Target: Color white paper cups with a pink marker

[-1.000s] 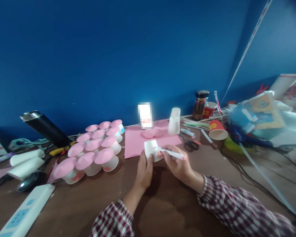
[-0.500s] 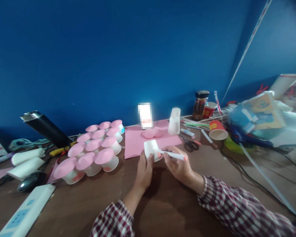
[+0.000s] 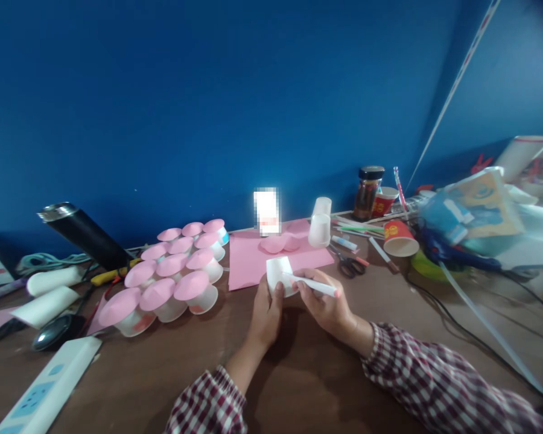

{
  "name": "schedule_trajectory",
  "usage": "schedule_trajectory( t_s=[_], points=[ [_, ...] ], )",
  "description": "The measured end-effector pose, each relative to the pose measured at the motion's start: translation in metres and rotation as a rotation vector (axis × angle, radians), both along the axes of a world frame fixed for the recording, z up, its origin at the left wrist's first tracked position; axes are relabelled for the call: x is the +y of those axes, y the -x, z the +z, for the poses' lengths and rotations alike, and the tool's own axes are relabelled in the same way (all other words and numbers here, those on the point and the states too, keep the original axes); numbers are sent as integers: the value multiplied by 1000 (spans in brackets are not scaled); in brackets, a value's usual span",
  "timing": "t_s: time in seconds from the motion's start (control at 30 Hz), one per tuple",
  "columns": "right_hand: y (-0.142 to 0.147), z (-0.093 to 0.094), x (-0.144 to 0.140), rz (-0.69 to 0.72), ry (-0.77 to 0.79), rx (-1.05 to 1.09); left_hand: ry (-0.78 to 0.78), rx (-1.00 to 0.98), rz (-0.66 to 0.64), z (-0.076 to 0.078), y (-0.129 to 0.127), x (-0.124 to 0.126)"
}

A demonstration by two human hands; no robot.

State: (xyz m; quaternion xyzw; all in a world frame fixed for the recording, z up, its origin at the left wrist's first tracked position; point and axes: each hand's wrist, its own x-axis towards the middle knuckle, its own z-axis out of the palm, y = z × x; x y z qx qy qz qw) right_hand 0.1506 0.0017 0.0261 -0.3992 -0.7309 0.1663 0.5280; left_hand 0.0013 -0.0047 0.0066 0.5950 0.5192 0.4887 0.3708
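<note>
We hold the white cup (image 3: 279, 274) in our left hand (image 3: 266, 313) just above the desk (image 3: 298, 386); our right hand (image 3: 328, 304) grips the marker (image 3: 311, 284), lying crosswise, tip touching the cup's right side.

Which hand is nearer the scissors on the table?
Right. The right hand, holding the marker, sits just beside the scissors; the left hand, gripping the white cup, is farther off.

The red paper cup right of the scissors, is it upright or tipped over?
Tipped. The red paper cup lies on its side, its open white mouth facing the camera.
</note>
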Motion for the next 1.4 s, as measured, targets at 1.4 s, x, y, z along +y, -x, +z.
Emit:
schedule_trajectory(
  t_s=[1.4],
  points=[
    [-1, 2, 0, 29, 114, 81, -22, 31, -15, 2, 1, -2]
  ],
)
